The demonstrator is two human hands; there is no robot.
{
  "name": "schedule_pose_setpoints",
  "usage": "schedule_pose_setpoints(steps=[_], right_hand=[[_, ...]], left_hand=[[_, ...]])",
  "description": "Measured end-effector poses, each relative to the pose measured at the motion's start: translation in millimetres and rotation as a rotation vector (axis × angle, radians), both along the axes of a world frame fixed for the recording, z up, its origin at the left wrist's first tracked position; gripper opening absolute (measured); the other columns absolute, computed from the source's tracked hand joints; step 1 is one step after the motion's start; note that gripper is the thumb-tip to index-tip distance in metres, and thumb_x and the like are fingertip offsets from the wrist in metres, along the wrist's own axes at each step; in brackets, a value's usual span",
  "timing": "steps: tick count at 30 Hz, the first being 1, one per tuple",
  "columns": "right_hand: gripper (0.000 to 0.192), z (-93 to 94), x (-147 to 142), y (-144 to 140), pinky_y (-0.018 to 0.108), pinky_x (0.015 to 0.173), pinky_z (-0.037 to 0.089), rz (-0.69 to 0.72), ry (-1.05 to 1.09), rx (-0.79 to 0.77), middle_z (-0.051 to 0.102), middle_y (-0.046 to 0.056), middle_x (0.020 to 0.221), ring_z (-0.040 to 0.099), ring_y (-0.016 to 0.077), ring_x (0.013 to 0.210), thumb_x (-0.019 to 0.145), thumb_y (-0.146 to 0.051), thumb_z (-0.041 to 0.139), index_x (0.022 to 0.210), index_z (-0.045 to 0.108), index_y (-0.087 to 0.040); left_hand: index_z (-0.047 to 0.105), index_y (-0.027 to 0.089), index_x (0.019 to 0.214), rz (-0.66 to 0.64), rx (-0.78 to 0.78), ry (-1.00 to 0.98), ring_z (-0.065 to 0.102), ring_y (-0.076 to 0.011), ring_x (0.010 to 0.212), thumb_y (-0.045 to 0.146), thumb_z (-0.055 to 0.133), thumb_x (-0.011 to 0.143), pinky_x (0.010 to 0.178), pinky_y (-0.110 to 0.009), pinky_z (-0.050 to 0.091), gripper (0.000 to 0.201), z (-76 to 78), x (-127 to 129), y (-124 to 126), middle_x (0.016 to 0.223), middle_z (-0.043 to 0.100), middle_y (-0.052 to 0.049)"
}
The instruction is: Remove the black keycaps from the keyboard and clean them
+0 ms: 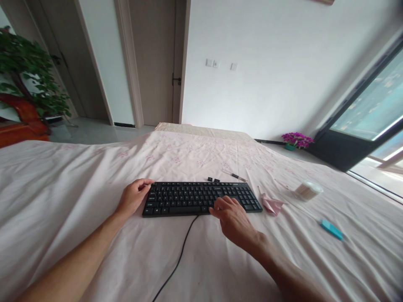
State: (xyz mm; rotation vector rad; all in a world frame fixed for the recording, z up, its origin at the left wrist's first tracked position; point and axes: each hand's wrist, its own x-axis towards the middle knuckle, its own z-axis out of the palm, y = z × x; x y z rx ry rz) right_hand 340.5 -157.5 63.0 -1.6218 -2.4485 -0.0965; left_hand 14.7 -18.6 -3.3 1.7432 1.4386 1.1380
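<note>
A black keyboard lies on a pale pink sheet, its cable trailing toward me. My left hand grips the keyboard's left end, fingers curled over the far corner. My right hand rests on the keyboard's near edge toward the right, fingers bent onto the keys. Two loose black keycaps sit just beyond the keyboard, with a thin pen-like tool next to them.
To the right lie a folded pink cloth, a round container of cotton swabs and a small teal object. A potted plant stands far left, a door behind, purple flowers and a window at right.
</note>
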Motion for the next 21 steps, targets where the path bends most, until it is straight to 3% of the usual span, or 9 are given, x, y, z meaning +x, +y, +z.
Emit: schedule_pose_setpoints(steps=[6,13,21], right_hand=[[0.032,9.2,27.8,50.7,0.028,0.083,0.040,-0.133,0.260,0.058,0.068,0.000,0.095,0.057,0.0159,0.090,0.084,-0.011,0.050,0.097,0.073,-0.029],[0.024,15.0,41.8,121.6,0.030,0.086,0.038,-0.341,0.039,-0.031,0.071,0.002,0.100,0.056,0.0207,0.101,0.084,-0.027,0.056,0.101,0.073,-0.028],[0.016,4.5,26.5,155.1,0.034,0.090,0.032,-0.352,-0.121,-0.109,0.073,0.005,0.083,0.054,0.0231,0.100,0.073,-0.031,0.067,0.085,0.077,-0.028]], left_hand=[[0.067,0.020,0.097,-0.001,-0.016,-0.003,0.066,-0.0212,0.087,0.040,0.053,0.078,0.074,-0.028,0.050,0.031,0.9,0.3,0.1,0.095,0.072,-0.003],[0.068,0.021,0.096,-0.004,-0.022,-0.019,0.066,-0.0212,0.085,0.041,0.055,0.077,0.074,-0.028,0.050,0.030,1.2,0.3,1.0,0.094,0.072,-0.003],[0.069,0.021,0.093,0.013,-0.019,-0.053,0.066,-0.0216,0.084,0.041,0.056,0.076,0.073,-0.029,0.050,0.030,1.0,1.3,2.2,0.092,0.072,-0.003]])
